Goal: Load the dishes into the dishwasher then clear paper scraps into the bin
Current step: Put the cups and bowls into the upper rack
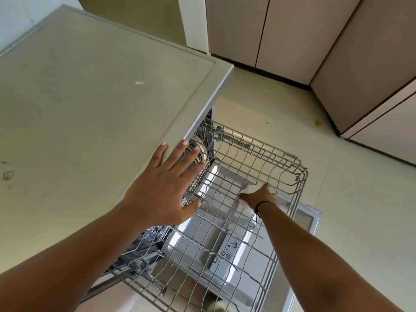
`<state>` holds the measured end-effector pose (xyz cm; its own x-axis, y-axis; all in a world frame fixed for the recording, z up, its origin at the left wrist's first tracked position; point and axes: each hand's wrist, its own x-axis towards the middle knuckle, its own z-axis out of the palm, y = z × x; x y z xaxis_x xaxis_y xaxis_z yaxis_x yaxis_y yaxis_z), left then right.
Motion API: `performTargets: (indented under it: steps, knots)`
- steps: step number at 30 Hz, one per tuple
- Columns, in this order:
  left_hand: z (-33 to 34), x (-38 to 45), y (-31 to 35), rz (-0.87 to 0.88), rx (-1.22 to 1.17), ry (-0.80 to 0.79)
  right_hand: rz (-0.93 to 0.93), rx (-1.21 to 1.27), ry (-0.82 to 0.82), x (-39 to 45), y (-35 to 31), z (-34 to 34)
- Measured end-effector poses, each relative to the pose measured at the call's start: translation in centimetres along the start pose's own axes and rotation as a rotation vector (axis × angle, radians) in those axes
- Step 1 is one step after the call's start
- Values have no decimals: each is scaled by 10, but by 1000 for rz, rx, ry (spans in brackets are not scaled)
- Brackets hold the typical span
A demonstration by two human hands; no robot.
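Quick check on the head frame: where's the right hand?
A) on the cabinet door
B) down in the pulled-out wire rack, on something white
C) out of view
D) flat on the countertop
B: the right hand reaches into the extended wire rack, fingers around a white object; what that object is cannot be told.

Head view, steeply down, close above rack (pixel 236 199)

Countertop (pixel 90 97) — matt, smooth grey-beige surface with a few faint smudges. Dishwasher rack (pixel 247 176): grey coated wire, dull sheen. Open dishwasher door (pixel 236 255) below it: brushed metal inner panel, reflective. Floor (pixel 337 199) — pale, smooth, low gloss. Cabinet doors (pixel 292 30): matt beige laminate.
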<state>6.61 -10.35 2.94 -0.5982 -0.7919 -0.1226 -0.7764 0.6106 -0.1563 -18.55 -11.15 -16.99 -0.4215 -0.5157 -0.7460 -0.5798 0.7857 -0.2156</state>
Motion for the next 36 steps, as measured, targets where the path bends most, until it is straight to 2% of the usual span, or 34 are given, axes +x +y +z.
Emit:
performTargets:
  steps: [6, 11, 15, 19, 23, 26, 30, 33, 36]
  knots:
    - [1, 0, 0, 1, 1, 13, -54, -70, 105, -2, 5, 11]
    - [3, 0, 0, 10, 5, 5, -72, -1, 128, -18, 12, -1]
    - [2, -1, 0, -5, -23, 21, -140, -63, 219, -41, 16, -13]
    - [-1, -2, -2, -6, -160, 54, -258, -122, 266, -82, 12, -22]
    - [-11, -25, 2, -82, -452, 165, -450, -195, 375, -147, -3, -35]
    - [-18, -69, -4, -217, -559, 241, -610, -207, 511, -204, -21, -45]
    - [-15, -169, -37, -374, -571, 289, -810, -197, 645, -284, -50, -36]
    - [-10, -256, -63, -510, -550, 260, -928, -252, 650, -342, -72, -6]
    - [-6, -344, -87, -619, -504, 277, -1037, -281, 578, -401, -99, 47]
